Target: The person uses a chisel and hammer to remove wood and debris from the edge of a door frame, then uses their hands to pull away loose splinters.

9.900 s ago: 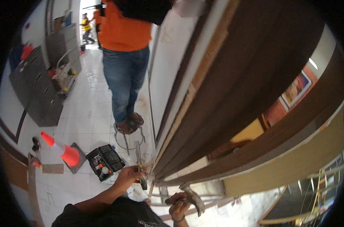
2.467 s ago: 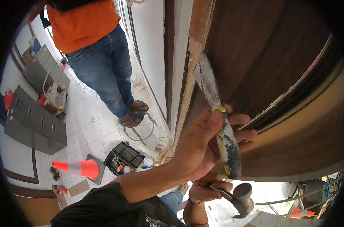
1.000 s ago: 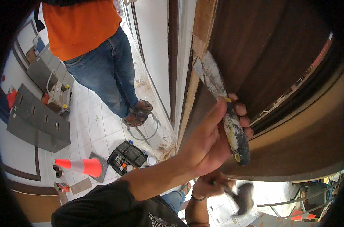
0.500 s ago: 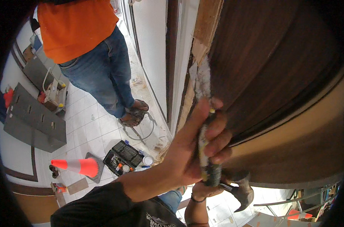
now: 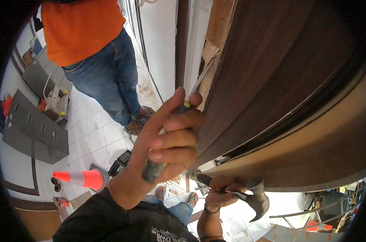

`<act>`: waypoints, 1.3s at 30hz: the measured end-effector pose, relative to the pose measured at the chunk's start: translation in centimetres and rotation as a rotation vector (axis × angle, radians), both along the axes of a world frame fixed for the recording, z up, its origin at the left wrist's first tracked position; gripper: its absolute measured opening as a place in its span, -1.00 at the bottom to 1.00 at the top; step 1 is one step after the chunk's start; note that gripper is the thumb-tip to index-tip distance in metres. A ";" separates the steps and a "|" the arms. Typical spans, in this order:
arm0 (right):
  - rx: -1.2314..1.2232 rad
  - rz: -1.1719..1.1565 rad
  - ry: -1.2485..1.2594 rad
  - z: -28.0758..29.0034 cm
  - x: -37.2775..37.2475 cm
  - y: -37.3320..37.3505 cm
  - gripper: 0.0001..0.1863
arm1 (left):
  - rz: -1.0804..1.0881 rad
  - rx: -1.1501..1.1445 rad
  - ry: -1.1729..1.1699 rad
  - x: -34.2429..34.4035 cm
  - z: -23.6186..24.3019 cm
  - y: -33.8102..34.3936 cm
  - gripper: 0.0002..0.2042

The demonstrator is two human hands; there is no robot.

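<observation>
My left hand (image 5: 173, 139) is wrapped around the thick, worn handle of a chisel (image 5: 153, 171), its thumb raised along the near end of the blade. The slim metal blade slants up and right to the raw wooden edge (image 5: 222, 20) of a dark wood-grain door (image 5: 267, 72). A pale, split wood chip (image 5: 210, 52) stands out from that edge by the blade's tip. Lower and to the right, my right hand (image 5: 222, 190) grips a claw hammer (image 5: 258, 200) by its handle, the head pointing right, apart from the chisel.
Another person in an orange shirt (image 5: 84, 30) and jeans stands at the upper left. An orange traffic cone (image 5: 80, 178), a black toolbox (image 5: 119, 162) and a grey cabinet (image 5: 34, 127) are on the tiled floor. Metal racking (image 5: 328, 205) is at the lower right.
My left hand has swung left with the chisel, which now leans over rather than standing nearly upright. The wood chip shows more clearly. My right hand with the hammer has stayed nearly in place.
</observation>
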State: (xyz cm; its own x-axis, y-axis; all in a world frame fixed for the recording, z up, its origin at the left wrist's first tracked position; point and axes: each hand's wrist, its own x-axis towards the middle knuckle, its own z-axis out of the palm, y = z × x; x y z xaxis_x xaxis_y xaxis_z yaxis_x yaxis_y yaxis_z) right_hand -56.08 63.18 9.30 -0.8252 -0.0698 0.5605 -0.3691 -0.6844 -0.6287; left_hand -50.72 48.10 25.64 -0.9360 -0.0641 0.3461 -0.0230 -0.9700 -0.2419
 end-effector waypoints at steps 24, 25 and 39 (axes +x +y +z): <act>0.603 0.321 -0.150 4.6 5.1 9.0 -0.66 | 1.930 -1.842 -0.523 -4.6 1.2 -3.4 -0.47; 0.619 0.332 -0.140 4.6 5.0 9.2 -0.67 | 1.941 -1.838 -0.537 -5.1 1.7 -3.7 -0.47; 0.448 0.259 -0.082 4.9 5.2 9.2 -0.64 | 1.697 -2.182 -0.447 -3.3 4.6 -7.0 -0.47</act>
